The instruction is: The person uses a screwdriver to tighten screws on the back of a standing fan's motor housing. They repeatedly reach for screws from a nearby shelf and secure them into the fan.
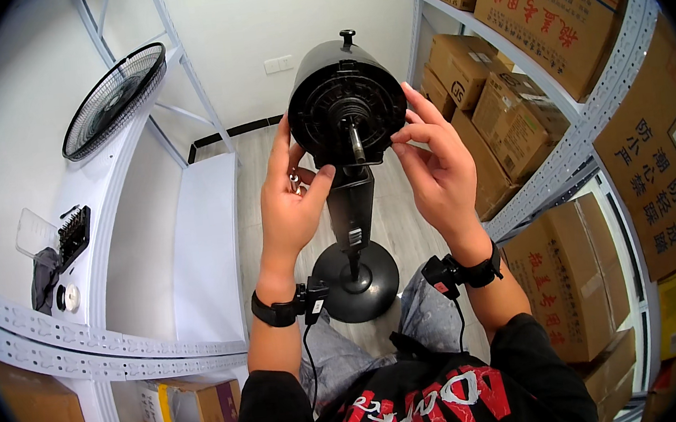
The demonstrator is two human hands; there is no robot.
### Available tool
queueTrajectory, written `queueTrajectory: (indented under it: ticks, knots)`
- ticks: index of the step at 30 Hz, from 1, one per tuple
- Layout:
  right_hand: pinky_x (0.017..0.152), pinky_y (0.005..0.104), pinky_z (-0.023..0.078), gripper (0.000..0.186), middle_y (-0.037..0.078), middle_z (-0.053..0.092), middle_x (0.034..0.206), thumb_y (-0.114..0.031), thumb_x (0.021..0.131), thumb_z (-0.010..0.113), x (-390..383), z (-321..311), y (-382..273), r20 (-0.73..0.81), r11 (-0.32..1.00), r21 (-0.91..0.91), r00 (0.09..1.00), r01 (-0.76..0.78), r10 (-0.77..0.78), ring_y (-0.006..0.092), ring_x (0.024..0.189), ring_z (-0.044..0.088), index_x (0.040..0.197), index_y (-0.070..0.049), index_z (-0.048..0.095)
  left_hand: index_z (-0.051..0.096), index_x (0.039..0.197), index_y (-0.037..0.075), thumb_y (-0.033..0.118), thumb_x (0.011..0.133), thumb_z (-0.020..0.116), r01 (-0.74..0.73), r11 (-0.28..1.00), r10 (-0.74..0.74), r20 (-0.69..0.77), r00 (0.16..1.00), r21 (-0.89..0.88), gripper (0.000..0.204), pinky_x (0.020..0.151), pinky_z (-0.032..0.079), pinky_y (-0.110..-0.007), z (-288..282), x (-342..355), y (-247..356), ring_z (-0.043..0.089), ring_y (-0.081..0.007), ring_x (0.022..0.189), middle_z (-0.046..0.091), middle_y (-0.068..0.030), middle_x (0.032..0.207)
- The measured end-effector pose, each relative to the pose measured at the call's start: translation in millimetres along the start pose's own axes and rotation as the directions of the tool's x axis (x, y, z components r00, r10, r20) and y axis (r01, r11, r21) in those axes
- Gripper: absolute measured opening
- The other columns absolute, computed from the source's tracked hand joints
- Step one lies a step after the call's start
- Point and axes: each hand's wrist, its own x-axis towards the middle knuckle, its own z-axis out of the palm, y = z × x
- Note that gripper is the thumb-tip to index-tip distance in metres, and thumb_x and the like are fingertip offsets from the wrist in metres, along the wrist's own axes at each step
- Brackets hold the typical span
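A black pedestal fan's motor housing (330, 64) faces me with its grille and blades off. A bare metal shaft (356, 142) sticks out of its ribbed front. My left hand (294, 199) grips the housing's lower left side, fingers along the edge and thumb bent in under the front. Something small and silvery (295, 182) shows at its fingers; whether it is a ring or a loose part I cannot tell. On the other side, my right hand (440, 160) curls round the lower right edge, its thumb and fingertips close together at the rim. Below stand the black column (351, 206) and round base (357, 294).
On the left white shelf (119, 179) rest a fan grille (114, 102), a case of screwdriver bits (74, 239), a dark cloth bag (45, 280) and small round caps (71, 298). Cardboard boxes (521, 124) fill the metal rack at right. The fan base stands between my legs.
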Motion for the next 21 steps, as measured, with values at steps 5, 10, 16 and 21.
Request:
queueTrajectory:
  ticks: [5, 10, 16, 21]
  knots:
    - [0.077, 0.0267, 0.057, 0.013, 0.02, 0.055, 0.144, 0.008, 0.089, 0.065, -1, -1, 3, -0.015, 0.999, -0.021, 0.999, 0.028, -0.029, 0.0246, 0.114, 0.067, 0.099, 0.0, 0.065, 0.028, 0.158, 0.006, 0.003, 0.086, 0.066, 0.308, 0.929, -0.291, 0.109, 0.951, -0.204, 0.081, 0.061, 0.05, -0.02, -3, 5, 2, 0.064, -0.0103, 0.078, 0.054, -0.0214, 0.14]
    - [0.067, 0.0248, 0.052, 0.013, 0.018, 0.056, 0.145, 0.008, 0.088, 0.066, 1, 1, 9, -0.013, 0.999, -0.014, 0.999, -0.029, 0.029, 0.0202, 0.106, 0.068, 0.098, -0.001, 0.065, 0.032, 0.155, 0.007, 0.013, 0.086, 0.068, 0.44, 0.887, -0.406, 0.218, 0.888, -0.141, 0.078, 0.053, 0.045, -0.023, -8, 17, -7, 0.062, -0.0107, 0.075, 0.058, -0.0142, 0.128]
    - [0.065, 0.024, 0.051, 0.014, 0.015, 0.058, 0.144, 0.009, 0.088, 0.065, 8, 3, 17, 0.007, 0.996, 0.079, 0.999, -0.036, 0.036, 0.0166, 0.099, 0.066, 0.097, -0.002, 0.064, 0.041, 0.145, 0.002, 0.021, 0.083, 0.072, 0.375, 0.924, -0.348, 0.243, 0.906, -0.075, 0.072, 0.065, 0.043, -0.024, -14, 25, -32, 0.052, -0.0086, 0.073, 0.058, -0.0089, 0.123]
    - [0.065, 0.0247, 0.051, 0.015, 0.015, 0.058, 0.143, 0.01, 0.088, 0.063, 12, 4, 19, 0.016, 0.999, 0.03, 0.999, -0.029, 0.028, 0.016, 0.098, 0.066, 0.097, -0.002, 0.063, 0.041, 0.143, 0.002, 0.02, 0.083, 0.074, 0.308, 0.938, -0.269, 0.227, 0.936, -0.16, 0.071, 0.065, 0.043, -0.024, -11, 27, -44, 0.051, -0.0084, 0.079, 0.059, -0.0097, 0.123]
